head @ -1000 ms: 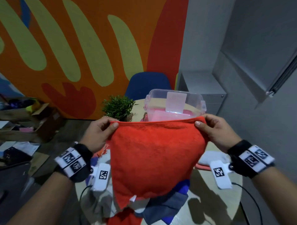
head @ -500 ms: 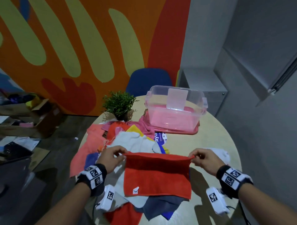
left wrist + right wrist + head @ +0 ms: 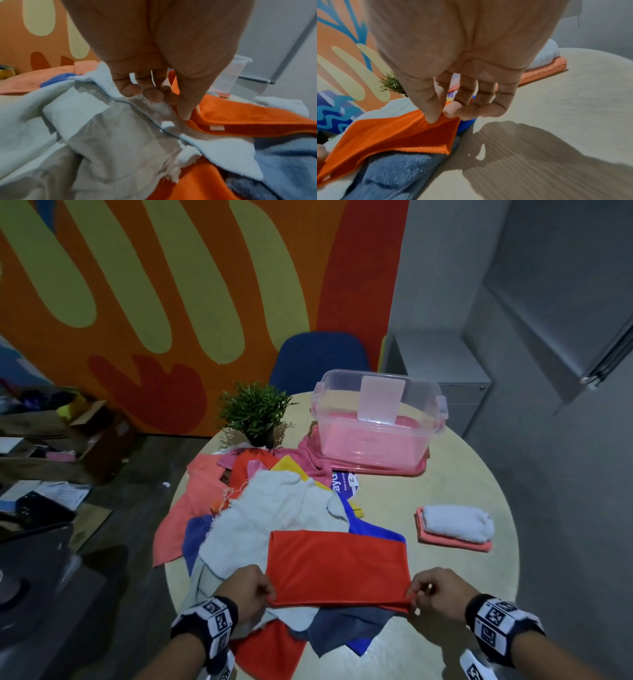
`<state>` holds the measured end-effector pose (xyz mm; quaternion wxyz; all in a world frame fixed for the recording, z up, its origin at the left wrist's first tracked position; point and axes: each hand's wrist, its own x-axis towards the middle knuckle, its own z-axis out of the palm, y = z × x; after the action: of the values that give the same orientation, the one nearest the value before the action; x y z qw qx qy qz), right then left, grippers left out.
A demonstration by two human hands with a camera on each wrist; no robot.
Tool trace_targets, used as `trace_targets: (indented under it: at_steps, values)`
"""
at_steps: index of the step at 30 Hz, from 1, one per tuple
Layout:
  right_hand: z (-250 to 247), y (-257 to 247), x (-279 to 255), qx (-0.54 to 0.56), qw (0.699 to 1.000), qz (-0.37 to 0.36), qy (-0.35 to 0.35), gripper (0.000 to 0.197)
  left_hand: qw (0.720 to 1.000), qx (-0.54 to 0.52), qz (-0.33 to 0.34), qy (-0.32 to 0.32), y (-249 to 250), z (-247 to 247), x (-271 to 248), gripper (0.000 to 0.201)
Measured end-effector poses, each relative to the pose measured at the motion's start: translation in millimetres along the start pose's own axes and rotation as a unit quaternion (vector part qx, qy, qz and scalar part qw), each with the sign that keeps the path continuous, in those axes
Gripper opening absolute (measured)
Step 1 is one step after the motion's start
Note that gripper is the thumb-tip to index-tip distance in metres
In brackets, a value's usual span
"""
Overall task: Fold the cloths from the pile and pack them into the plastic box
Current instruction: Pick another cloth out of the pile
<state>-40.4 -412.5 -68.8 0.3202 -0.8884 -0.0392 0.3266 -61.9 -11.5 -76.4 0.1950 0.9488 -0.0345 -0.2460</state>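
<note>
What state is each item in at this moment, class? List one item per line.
Red cloth: folded in half atop the pile, near corners pinched.
Left hand: pinching the left corner.
Right hand: pinching the right corner.
Plastic box: open, a pink cloth inside.
White cloth: folded, resting on a folded salmon cloth.

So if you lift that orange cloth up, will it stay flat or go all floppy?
Probably floppy: the orange cloth already bends over itself in a fold and sags between the left hand and right hand. Likely light too, since just pinching fingers hold its corners.
</note>
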Motion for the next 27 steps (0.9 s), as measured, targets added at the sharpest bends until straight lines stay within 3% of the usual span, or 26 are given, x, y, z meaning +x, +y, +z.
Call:
trace_targets:
  at_steps: [2, 5, 9, 12, 15, 18, 21, 25, 27]
  values:
    - [4, 2, 5, -0.026, 1.0, 0.006, -0.011, 0.035, 1.0, 0.009, -0.015, 0.0, -2, 6, 3, 0.034]
    - [10, -2, 11, -0.039, 0.999, 0.02, -0.026, 0.032, 0.999, -0.015, -0.037, -0.005, -1, 5, 5, 0.018]
    - [12, -10, 27, -0.001, 0.997, 0.026, 0.072, 0.012, 0.989, -0.088, -0.054, 0.102, 3, -2, 19, 0.019]
    - [15, -15, 39, 0.031, 0.989, 0.074, 0.126, 0.042, 0.975, -0.098, -0.034, 0.198, 7, -4, 36, 0.015]
    - [14, -20, 45, 0.069, 0.988, 0.11, 0.086, 0.07, 0.983, -0.064, -0.047, 0.163, 12, -1, 50, 0.048]
    - [7, -16, 52, 0.131, 0.979, 0.114, 0.102, 0.08, 0.987, -0.037, -0.089, 0.13, 13, -3, 58, 0.04]
    - [-2, -13, 54, 0.238, 0.957, 0.114, 0.121, 0.07, 0.985, -0.054, -0.103, 0.13, 10, -8, 59, 0.012]
    - [-15, -29, 42, 0.327, 0.936, 0.053, 0.122, 0.043, 0.983, -0.069, -0.114, 0.129, 16, -18, 55, 0.031]
    - [-24, -49, 34, 0.324, 0.938, -0.013, 0.119, 0.044, 0.98, -0.113, -0.057, 0.154, 36, -29, 52, 0.041]
